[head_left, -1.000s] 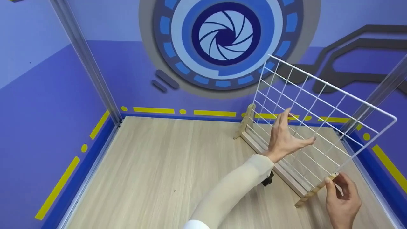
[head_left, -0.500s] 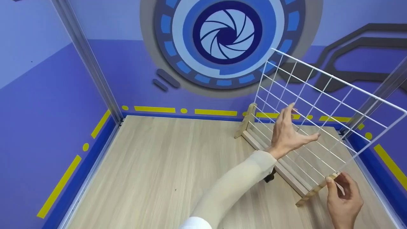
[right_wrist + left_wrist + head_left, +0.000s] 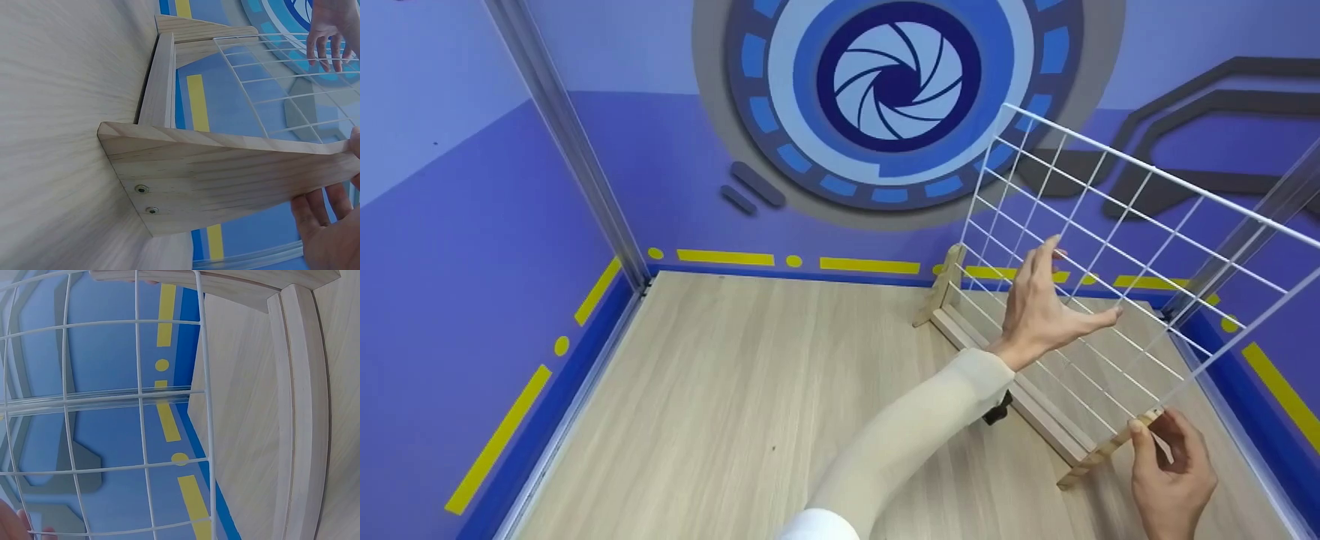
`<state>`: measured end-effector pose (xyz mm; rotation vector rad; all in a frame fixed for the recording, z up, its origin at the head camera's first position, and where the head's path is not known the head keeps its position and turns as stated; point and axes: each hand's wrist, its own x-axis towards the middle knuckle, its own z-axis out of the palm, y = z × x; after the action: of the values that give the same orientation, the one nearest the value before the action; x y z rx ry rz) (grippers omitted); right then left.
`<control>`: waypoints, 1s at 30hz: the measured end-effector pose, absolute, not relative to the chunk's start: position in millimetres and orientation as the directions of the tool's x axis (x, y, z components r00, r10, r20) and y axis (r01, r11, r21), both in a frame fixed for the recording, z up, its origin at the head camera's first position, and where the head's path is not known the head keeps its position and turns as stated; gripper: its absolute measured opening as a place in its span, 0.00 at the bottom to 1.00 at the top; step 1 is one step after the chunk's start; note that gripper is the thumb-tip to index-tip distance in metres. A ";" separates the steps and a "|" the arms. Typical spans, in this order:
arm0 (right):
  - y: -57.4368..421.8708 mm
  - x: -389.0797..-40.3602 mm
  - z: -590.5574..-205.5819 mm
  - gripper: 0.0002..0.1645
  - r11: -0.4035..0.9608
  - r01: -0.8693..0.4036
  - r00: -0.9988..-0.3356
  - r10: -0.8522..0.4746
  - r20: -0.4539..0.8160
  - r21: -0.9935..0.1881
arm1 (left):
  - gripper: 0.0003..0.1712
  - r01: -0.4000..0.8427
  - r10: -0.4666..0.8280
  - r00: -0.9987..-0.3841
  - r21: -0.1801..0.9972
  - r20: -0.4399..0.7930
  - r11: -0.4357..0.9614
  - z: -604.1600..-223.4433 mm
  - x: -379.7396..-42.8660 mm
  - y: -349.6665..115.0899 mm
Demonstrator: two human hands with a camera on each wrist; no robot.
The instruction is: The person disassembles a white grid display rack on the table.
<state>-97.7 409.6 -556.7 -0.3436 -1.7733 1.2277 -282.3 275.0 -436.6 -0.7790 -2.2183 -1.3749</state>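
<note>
Two hands attend a white wire grid (image 3: 1104,241) in the right half of the head view: the left hand (image 3: 1035,307), right of centre, has its thumb spread apart from its fingers at the wires, though how firmly it touches them is unclear, while the right hand (image 3: 1174,472), lower right, pinches the near wooden end piece (image 3: 1110,450). Toward the middle right, the far wooden end piece (image 3: 943,289) stands on the tabletop (image 3: 735,412), with a wooden bar (image 3: 1046,420) running between both ends.
</note>
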 end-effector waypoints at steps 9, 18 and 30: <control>411.3 -98.2 -561.1 0.31 0.381 -0.397 -0.516 0.660 0.546 -0.835 | 0.67 0.673 0.241 -0.737 0.650 0.632 0.353 -431.8 -280.2 275.1; 410.0 -98.3 -554.8 0.31 0.443 -0.325 -0.531 0.646 0.549 -0.835 | 0.66 0.686 0.250 -0.723 0.624 0.644 0.375 -415.2 -278.9 277.0; 411.1 -98.1 -557.2 0.30 0.417 -0.303 -0.535 0.670 0.515 -0.857 | 0.68 0.671 0.235 -0.737 0.647 0.633 0.363 -394.2 -280.9 274.9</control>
<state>-98.1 411.1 -557.2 -0.3206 -1.7249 1.2870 -280.9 274.9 -394.2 -0.7873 -2.1936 -1.3449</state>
